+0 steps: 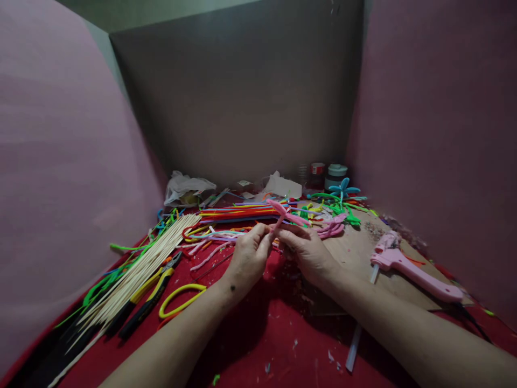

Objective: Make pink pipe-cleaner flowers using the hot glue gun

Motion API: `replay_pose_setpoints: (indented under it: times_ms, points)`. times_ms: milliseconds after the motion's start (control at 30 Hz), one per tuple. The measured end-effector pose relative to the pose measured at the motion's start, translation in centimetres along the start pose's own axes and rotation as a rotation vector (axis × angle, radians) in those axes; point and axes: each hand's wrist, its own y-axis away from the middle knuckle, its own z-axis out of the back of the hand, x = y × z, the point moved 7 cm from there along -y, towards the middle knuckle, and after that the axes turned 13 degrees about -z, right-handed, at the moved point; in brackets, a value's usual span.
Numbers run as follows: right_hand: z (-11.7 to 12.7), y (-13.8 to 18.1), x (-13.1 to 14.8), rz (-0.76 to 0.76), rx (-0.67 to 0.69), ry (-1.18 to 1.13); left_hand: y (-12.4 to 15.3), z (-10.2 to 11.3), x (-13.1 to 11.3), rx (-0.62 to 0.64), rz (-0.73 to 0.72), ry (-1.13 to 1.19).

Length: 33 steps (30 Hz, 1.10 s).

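Both my hands meet above the middle of the red-covered table, fingers pinched together. Between them rises a pink pipe cleaner piece (278,208) bent into petal-like loops. My left hand (252,252) pinches its lower end from the left. My right hand (307,250) grips it from the right, close to the left fingertips; some of its fingers are hidden. Just right of the right hand lie more pink pipe cleaner loops (333,226). Behind the hands stretches a bundle of red, yellow and blue pipe cleaners (242,213).
Wooden skewers (149,267) and yellow-black pliers (149,296) lie at left, near yellow-handled scissors (181,303). At right a pink glue gun (416,269) rests on a cardboard sheet (355,253). A blue pipe cleaner flower (344,189), jars (336,175) and a plastic bag (186,186) stand behind.
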Motion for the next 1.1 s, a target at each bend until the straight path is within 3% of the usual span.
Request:
replay_pose_setpoints:
  times_ms: [200,367,600,900,1100]
  points:
    - [-0.3,-0.3,-0.2,-0.022,0.069,-0.007,0.2,-1.2,0.2,-0.012,0.177,0.531]
    - [-0.4,-0.5,-0.2,-0.028,0.082,-0.045,0.3,-1.4,0.1,-0.041,0.253,0.736]
    - [-0.7,-0.5,-0.3,-0.087,0.161,-0.133,0.6,-2.4,0.9,0.132,0.287,0.992]
    - [-0.6,0.3,1.5,0.123,0.064,0.026,0.1,-2.0,0.6,0.151,0.239,0.858]
    - [-1.4,1.5,3.1,0.256,0.033,0.108,0.1,-2.3,1.4,0.203,0.264,0.94]
